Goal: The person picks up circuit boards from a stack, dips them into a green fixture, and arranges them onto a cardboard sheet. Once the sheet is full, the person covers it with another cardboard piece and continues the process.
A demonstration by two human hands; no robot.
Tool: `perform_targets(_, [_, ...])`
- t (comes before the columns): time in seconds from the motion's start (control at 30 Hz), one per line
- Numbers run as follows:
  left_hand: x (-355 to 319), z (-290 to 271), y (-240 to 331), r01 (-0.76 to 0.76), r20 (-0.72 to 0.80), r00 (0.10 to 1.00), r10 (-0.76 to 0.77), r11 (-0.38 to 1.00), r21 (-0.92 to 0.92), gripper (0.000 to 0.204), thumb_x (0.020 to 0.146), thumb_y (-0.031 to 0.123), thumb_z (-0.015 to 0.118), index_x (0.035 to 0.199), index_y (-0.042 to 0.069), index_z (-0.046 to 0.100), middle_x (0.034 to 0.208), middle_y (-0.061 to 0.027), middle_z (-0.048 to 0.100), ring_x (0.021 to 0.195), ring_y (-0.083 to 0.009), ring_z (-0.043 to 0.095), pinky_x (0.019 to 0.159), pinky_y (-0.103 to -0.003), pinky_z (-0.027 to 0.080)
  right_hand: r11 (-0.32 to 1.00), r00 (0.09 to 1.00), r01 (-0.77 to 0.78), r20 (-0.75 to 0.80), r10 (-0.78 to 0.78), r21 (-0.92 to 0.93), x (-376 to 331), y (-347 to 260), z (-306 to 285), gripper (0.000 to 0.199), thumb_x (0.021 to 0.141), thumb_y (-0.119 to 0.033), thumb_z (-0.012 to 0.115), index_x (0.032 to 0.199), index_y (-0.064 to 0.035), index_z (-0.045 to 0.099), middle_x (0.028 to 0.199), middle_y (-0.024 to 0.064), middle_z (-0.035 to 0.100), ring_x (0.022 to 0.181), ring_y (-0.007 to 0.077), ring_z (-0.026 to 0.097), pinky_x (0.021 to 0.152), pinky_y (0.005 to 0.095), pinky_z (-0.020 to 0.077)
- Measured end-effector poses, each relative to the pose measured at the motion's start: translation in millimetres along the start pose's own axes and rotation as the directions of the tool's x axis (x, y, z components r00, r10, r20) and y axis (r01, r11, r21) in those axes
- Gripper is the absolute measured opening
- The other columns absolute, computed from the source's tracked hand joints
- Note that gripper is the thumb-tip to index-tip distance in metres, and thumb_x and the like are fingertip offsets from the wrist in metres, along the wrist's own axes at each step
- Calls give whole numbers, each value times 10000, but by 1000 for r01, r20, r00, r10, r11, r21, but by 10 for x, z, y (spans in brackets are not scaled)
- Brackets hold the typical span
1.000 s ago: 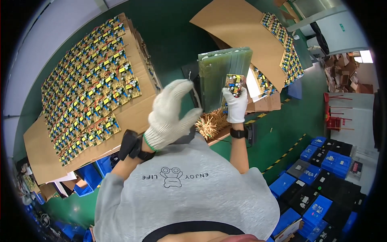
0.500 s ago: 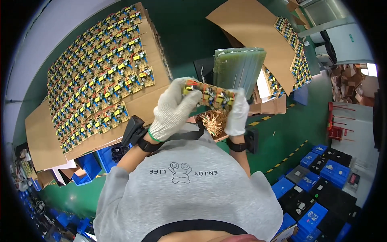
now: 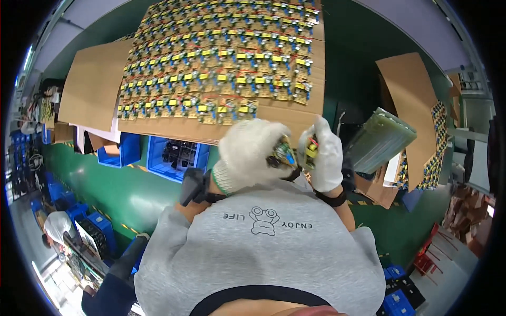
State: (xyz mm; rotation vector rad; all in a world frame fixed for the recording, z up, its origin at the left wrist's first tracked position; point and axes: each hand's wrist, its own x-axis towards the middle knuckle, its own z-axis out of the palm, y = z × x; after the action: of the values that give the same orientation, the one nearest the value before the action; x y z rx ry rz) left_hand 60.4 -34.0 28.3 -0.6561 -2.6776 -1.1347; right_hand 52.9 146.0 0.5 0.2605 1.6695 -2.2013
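Note:
In front of my chest I hold circuit boards in both white-gloved hands. My left hand is closed round a circuit board with blue and dark parts; the glove covers much of it. Close beside it, my right hand grips another circuit board piece with yellow and red parts between thumb and fingers. A narrow gap shows between the two pieces. Just beyond my hands, rows of similar boards with yellow blocks lie on a cardboard sheet.
A stack of greenish translucent sheets leans at the right, near a curved cardboard sheet with more boards. Blue bins stand under the left table edge. Another person's dark sleeve shows at lower left.
My view has swung left, bringing the board-covered table in front of me. The strip of boards that both hands held together now shows as separate pieces, one in each hand.

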Motion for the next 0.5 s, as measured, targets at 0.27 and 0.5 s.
perform_targets(0.27, [-467, -459, -518, 431, -274, 869, -411, 902, 15, 661, 608, 288, 872, 1136, 31, 569, 816, -97, 631, 730, -265, 637, 654, -370, 512, 71, 836, 6, -34, -548, -997, 244, 194, 328, 556, 835, -378, 701, 1229, -19, 543, 909, 168, 593, 772, 332, 603, 685, 426, 489])
perform_targets(0.5, [-505, -564, -758, 304, -157, 943, -294, 952, 43, 750, 597, 152, 872, 1242, 20, 514, 1020, -116, 630, 895, -246, 631, 759, -349, 521, 180, 928, 132, 58, -369, -975, 150, 262, 350, 663, 660, -272, 841, 1205, -16, 563, 885, 165, 609, 806, 304, 628, 704, 389, 505])
